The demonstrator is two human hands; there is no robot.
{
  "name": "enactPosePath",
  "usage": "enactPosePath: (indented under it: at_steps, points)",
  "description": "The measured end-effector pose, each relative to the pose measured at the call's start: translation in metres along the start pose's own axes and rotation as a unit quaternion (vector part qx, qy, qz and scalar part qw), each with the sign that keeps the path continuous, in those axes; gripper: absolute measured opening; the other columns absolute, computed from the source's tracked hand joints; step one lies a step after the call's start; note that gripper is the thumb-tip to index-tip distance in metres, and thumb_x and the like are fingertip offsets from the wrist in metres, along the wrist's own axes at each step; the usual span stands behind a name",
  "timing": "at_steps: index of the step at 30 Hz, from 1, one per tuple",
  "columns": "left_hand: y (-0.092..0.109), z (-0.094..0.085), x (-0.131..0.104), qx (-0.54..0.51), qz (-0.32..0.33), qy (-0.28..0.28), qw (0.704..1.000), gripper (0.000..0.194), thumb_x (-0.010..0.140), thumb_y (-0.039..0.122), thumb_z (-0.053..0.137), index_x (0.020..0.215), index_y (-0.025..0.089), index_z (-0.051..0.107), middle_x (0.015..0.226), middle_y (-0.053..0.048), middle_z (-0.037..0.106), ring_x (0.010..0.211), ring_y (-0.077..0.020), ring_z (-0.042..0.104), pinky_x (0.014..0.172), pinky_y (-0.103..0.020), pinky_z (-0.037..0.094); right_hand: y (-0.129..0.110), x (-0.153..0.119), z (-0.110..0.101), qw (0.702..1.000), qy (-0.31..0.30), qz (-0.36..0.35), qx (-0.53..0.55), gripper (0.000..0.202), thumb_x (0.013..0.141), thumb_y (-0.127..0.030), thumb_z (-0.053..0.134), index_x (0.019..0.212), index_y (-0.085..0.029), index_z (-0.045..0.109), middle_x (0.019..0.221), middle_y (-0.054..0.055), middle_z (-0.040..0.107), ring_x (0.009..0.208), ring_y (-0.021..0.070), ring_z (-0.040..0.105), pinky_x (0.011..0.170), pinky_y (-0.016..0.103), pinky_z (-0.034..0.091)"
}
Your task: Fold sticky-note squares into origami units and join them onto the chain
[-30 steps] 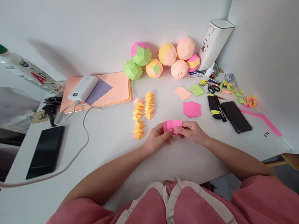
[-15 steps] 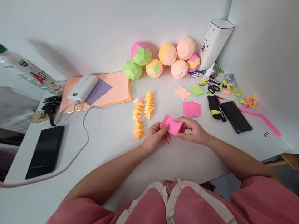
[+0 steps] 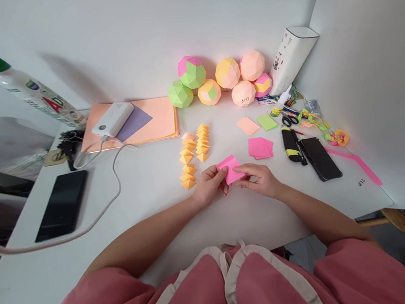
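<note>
A small pink square of paper with a crease near its upper edge is held just above the desk. My left hand pinches its left side, thumb on top. At its right edge my right hand is closed, with thumb and forefinger on the paper. To the left stand two rows of folded orange paper pieces. Beyond my right hand lie a stack of pink paper squares, peach paper squares and green paper squares.
Several paper balls are piled against the back wall. On the right are scissors, a glue bottle, a cutter and a phone. Leftward, a cable runs from a power bank past a dark phone.
The pink paper has turned slightly in my hands and now faces up flatter. My right fingers have shifted along its right edge. The desk items stay put.
</note>
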State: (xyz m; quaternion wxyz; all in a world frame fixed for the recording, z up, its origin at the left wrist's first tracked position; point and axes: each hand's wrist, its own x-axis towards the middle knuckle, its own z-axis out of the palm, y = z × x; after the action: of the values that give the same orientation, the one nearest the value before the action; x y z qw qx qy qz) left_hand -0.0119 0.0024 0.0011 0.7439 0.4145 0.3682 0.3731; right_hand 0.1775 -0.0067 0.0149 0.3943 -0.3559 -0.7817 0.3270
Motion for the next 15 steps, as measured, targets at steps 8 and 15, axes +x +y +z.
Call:
enactPosePath:
  at_steps: [8,15]
  points:
    - [0.0009,0.0014,-0.0005,0.032,-0.019,-0.012,0.999,0.037,0.076,0.051,0.058,0.07,0.017,0.046,0.052,0.004,0.057,0.035,-0.0066,0.048,0.038,-0.02,0.039,0.0007,0.0039,-0.0019,1.0,0.015,-0.01,-0.011,0.012,0.079,-0.026,0.063,0.086,-0.019,0.068,0.094,0.008,0.06,0.068,0.0126,0.056,0.055,0.026,0.052]
    - [-0.0007,0.002,-0.002,0.052,-0.019,-0.027,0.998,0.036,0.077,0.05,0.059,0.078,0.015,0.051,0.056,0.003,0.059,0.038,-0.0068,0.049,0.039,-0.02,0.039,-0.0065,0.0048,-0.0024,0.986,0.006,0.129,0.102,0.013,0.077,-0.031,0.064,0.074,-0.018,0.068,0.079,0.004,0.059,0.064,0.0118,0.056,0.05,0.024,0.05]
